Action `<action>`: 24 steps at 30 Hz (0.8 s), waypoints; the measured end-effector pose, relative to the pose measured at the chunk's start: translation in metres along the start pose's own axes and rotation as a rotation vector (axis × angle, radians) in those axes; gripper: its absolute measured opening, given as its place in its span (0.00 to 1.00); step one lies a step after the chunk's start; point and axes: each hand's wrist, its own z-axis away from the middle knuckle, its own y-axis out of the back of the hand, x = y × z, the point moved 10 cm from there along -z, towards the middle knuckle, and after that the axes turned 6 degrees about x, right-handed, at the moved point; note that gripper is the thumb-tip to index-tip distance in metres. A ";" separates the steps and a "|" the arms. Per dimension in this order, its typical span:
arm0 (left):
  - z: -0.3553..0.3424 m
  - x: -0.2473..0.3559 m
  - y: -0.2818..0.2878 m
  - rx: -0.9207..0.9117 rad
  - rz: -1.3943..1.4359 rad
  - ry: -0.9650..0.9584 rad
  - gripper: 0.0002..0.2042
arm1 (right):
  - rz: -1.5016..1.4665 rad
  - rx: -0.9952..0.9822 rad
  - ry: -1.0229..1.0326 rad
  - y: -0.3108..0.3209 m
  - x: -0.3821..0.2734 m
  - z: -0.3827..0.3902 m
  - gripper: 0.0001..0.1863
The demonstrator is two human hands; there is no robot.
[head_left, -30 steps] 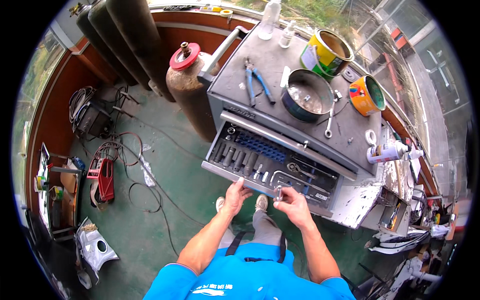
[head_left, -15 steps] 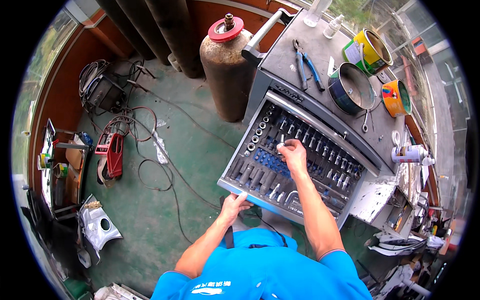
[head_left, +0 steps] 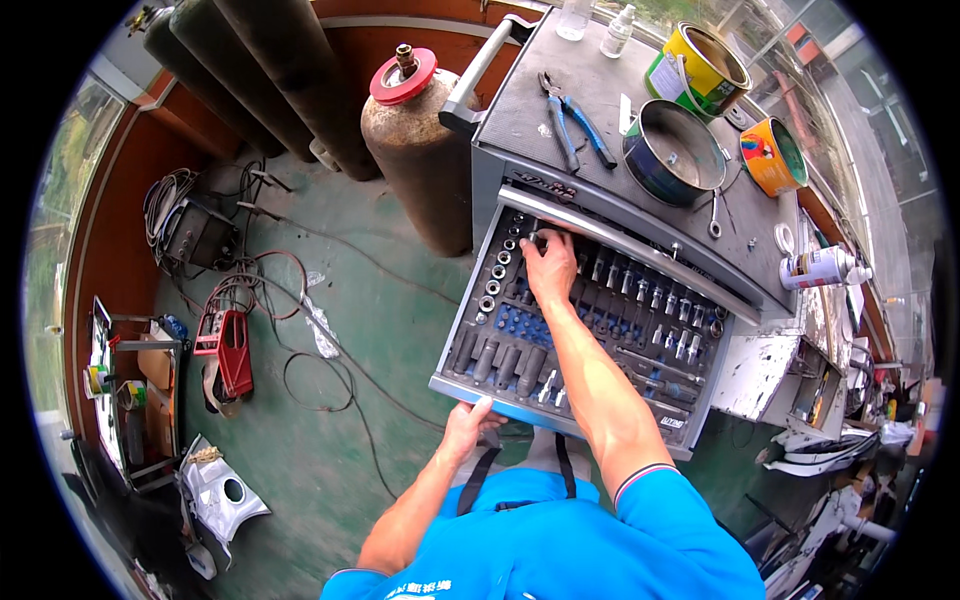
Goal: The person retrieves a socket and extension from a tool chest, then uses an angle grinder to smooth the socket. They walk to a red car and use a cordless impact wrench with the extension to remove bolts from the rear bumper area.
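Note:
An open tool drawer lies in front of me, its dark tray filled with rows of sockets and bits. My left hand is closed on the drawer's blue front edge near its left corner, the thumb on top. My right hand reaches over the tray to its far left part. Its fingertips pinch a small metal socket, mostly hidden by the fingers. Beside that hand runs a column of chrome sockets. Blue bit slots and several dark, long sockets sit nearer to me.
On the cabinet top lie blue-handled pliers, a dark round tin, a yellow-green can, an orange can and a wrench. A gas cylinder stands left of the cabinet. Cables trail over the green floor.
My right hand has moved from the middle of the tray to its far left part with the socket. My left hand stays on the drawer edge. The view has shifted slightly.

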 end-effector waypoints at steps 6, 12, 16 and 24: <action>0.004 0.004 -0.002 0.007 0.053 -0.016 0.20 | 0.280 0.073 0.512 0.000 -0.033 0.019 0.16; 0.004 0.006 -0.003 0.020 0.053 -0.007 0.19 | 0.329 0.122 0.517 0.002 -0.034 0.017 0.14; 0.005 0.000 0.000 0.020 0.084 -0.002 0.21 | 0.371 0.056 0.488 0.005 -0.028 0.037 0.21; 0.000 0.003 -0.007 -0.033 0.096 0.011 0.17 | 0.479 -0.042 0.537 0.003 -0.029 0.042 0.22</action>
